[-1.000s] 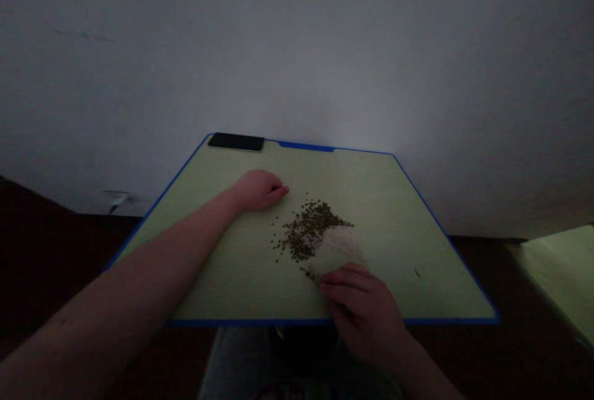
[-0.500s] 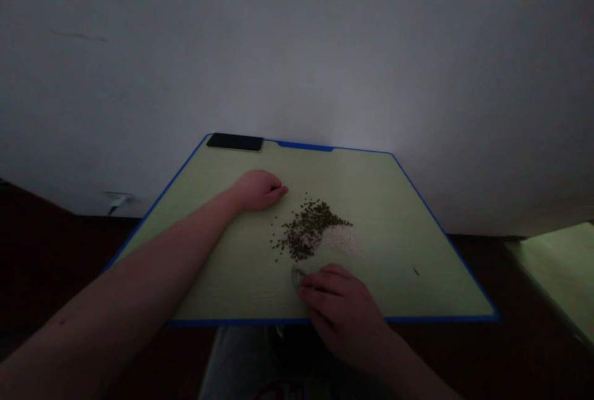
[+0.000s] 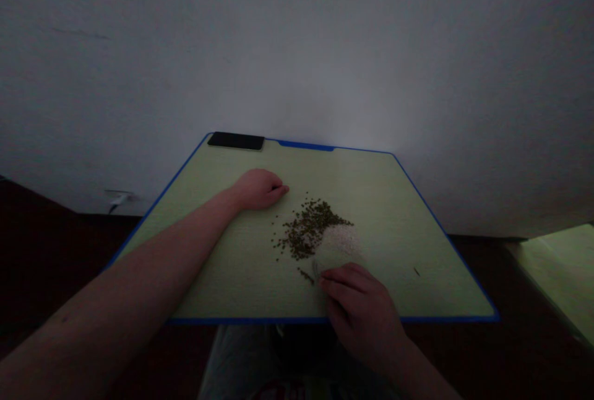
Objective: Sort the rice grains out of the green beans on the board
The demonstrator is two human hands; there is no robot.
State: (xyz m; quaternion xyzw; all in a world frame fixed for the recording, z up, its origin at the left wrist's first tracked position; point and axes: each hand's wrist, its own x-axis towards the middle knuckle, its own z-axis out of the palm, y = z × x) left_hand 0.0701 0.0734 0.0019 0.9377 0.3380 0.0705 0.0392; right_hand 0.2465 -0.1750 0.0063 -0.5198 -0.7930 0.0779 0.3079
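Observation:
A loose pile of small dark green-brown beans or pellets (image 3: 309,226) lies on the pale table (image 3: 223,282). Against its right side sits a patch of white grains (image 3: 341,239). My right hand (image 3: 364,304), near the front edge, pinches a small clear, thin-edged piece (image 3: 316,270), whose kind I cannot make out. Just left of that piece is a short line of dark bits (image 3: 305,275), apart from the pile. My left hand (image 3: 260,189) rests on the table as a loose fist, up and left of the pile; its palm is hidden.
A black phone (image 3: 236,140) lies at the table's back left corner. Blue trim (image 3: 306,146) runs around the tabletop, and a wall stands behind it. One thin brown sliver (image 3: 416,272) lies at the right. The light is dim.
My right hand has moved a little to the right with the clear piece. A short line of dark bits now shows where the piece was. My left hand stays in place.

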